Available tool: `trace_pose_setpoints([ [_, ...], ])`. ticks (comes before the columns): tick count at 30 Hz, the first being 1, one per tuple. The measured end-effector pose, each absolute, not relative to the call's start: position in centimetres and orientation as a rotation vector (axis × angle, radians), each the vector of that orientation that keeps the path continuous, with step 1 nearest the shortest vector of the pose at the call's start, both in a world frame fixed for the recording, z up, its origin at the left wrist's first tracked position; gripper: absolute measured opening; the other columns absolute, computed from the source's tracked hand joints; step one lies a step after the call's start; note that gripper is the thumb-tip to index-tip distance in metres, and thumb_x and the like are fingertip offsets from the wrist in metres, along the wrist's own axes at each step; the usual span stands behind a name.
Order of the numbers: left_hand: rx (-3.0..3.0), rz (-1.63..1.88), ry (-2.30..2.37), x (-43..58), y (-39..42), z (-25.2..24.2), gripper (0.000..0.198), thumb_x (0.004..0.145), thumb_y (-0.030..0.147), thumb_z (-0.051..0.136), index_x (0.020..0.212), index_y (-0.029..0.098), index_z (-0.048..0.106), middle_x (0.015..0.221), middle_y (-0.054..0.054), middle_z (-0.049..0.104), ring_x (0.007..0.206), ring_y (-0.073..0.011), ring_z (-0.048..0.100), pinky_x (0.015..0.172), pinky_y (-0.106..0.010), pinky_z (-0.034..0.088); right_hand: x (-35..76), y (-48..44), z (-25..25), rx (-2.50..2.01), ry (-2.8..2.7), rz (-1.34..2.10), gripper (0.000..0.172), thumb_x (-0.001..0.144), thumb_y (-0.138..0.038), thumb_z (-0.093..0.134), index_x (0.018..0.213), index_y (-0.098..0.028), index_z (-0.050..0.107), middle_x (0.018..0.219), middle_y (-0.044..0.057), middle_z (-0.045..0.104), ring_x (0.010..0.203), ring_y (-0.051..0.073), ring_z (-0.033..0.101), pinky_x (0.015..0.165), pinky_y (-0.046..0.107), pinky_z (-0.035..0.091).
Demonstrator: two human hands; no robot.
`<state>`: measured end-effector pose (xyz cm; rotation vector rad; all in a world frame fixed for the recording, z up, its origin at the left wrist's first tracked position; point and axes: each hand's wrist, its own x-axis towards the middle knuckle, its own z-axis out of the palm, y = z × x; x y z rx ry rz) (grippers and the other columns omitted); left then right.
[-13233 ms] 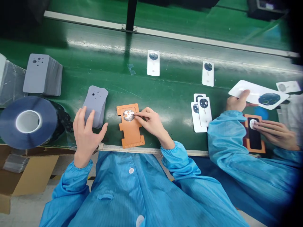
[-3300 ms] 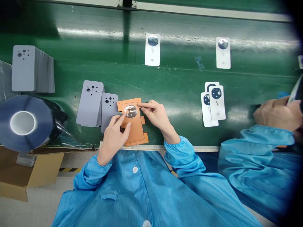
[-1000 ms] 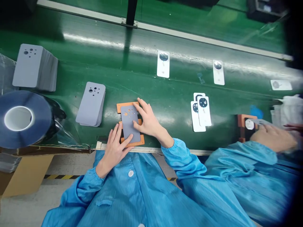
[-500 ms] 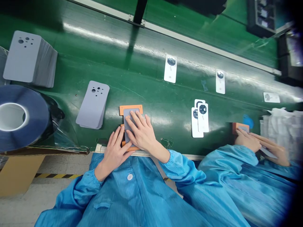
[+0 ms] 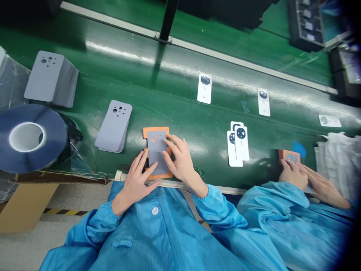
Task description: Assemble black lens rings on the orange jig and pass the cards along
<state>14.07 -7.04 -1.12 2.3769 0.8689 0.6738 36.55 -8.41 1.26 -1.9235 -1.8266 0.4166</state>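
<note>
Head view: near the lower centre of the frame, a grey sheet (image 5: 156, 154) lies on an orange holder (image 5: 162, 176), so its placing looks done, though whether it is fully seated I cannot tell. The left hand (image 5: 135, 180) spreads at its lower-left edge, the right hand (image 5: 181, 160) at its right; both have parted fingers, gripping nothing. Two stacks of sheets, one tall (image 5: 45, 81), one short (image 5: 113, 126), appear left to handle.

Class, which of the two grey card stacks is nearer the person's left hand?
The shorter stack, between the film roll and the orange tray; the taller stack stands farther back, beyond the roll.
</note>
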Motion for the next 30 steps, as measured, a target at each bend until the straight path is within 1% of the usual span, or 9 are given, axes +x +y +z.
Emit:
trace_pose_setpoints([
  [3,2.23,0.821,1.0,14.4,-6.8,0.0,0.056,0.097,0.033,0.07,0.149,0.021,0.055,0.151,-0.02,0.059,0.136,-0.0338,0.059,0.11,-0.052,0.053,37.3,-9.4,0.7,-2.007,-1.708,0.495,0.047,0.106,-0.046,0.05,0.143,-0.02,0.063,0.157,0.02,0.056,0.15,0.038,0.048,0.124,0.071,0.03],
  [5,2.093,0.865,1.08,14.7,-6.3,0.7,0.045,0.099,0.031,0.067,0.142,0.022,0.06,0.126,-0.014,0.072,0.112,-0.0266,0.068,0.098,-0.043,0.057,37.3,-9.7,1.1,-1.991,-1.68,0.599,0.049,0.106,-0.049,0.051,0.142,-0.018,0.064,0.158,0.021,0.055,0.151,0.039,0.046,0.124,0.07,0.031],
  [8,1.81,0.763,1.143,14.8,-5.3,1.7,0.037,0.1,0.035,0.063,0.134,0.02,0.062,0.094,-0.004,0.071,0.075,-0.0155,0.062,0.074,-0.03,0.055,36.7,-9.6,3.1,-1.837,-1.629,0.684,0.049,0.107,-0.046,0.052,0.148,-0.021,0.061,0.16,0.018,0.053,0.15,0.033,0.048,0.124,0.061,0.038],
  [10,1.63,0.695,1.153,14.7,-4.5,2.1,0.04,0.101,0.041,0.062,0.134,0.019,0.061,0.085,0.0,0.068,0.066,-0.013,0.058,0.066,-0.026,0.051,36.1,-9.6,4.7,-1.659,-1.666,0.762,0.045,0.107,-0.041,0.053,0.149,-0.026,0.061,0.158,0.014,0.055,0.147,0.03,0.052,0.122,0.056,0.043],
  [14,1.385,0.66,1.148,14.0,-3.4,2.5,0.04,0.099,0.05,0.063,0.123,0.018,0.064,0.09,-0.004,0.073,0.077,-0.0173,0.068,0.068,-0.026,0.053,35.2,-9.4,6.4,-1.443,-1.749,0.917,0.035,0.106,-0.035,0.058,0.138,-0.027,0.069,0.143,0.011,0.068,0.135,0.027,0.063,0.116,0.051,0.051],
  [19,1.149,0.647,1.198,13.8,-3.4,2.3,0.039,0.092,0.053,0.07,0.106,0.017,0.064,0.089,-0.006,0.077,0.072,-0.019,0.071,0.062,-0.026,0.053,35.0,-8.8,5.4,-1.607,-1.557,1.081,0.033,0.103,-0.032,0.062,0.135,-0.024,0.068,0.123,0.009,0.076,0.109,0.023,0.072,0.1,0.045,0.059],
  [23,1.037,0.704,1.172,13.9,-3.0,2.4,0.043,0.091,0.056,0.071,0.108,0.017,0.063,0.085,-0.006,0.078,0.06,-0.016,0.066,0.055,-0.025,0.052,34.5,-8.5,4.6,-1.582,-1.34,1.35,0.058,0.094,-0.029,0.069,0.149,-0.023,0.051,0.1,0.003,0.078,0.081,0.017,0.074,0.079,0.036,0.062],
  [27,1.056,0.79,1.142,13.7,-2.0,3.0,0.043,0.092,0.053,0.07,0.114,0.018,0.063,0.082,-0.003,0.076,0.049,-0.0099,0.055,0.047,-0.022,0.044,34.9,-6.5,3.8,-1.469,-1.177,1.366,0.049,0.091,-0.029,0.071,0.137,-0.021,0.059,0.086,0.001,0.076,0.075,0.015,0.072,0.072,0.031,0.059],
  [30,1.168,0.871,1.178,12.8,-1.6,3.6,0.037,0.096,0.047,0.067,0.119,0.018,0.063,0.087,-0.005,0.077,0.054,-0.0099,0.058,0.049,-0.021,0.045,37.1,-1.7,2.7,-1.468,-1.079,1.194,0.045,0.087,-0.033,0.075,0.129,-0.019,0.064,0.082,0.0,0.074,0.072,0.014,0.069,0.069,0.028,0.057],
])
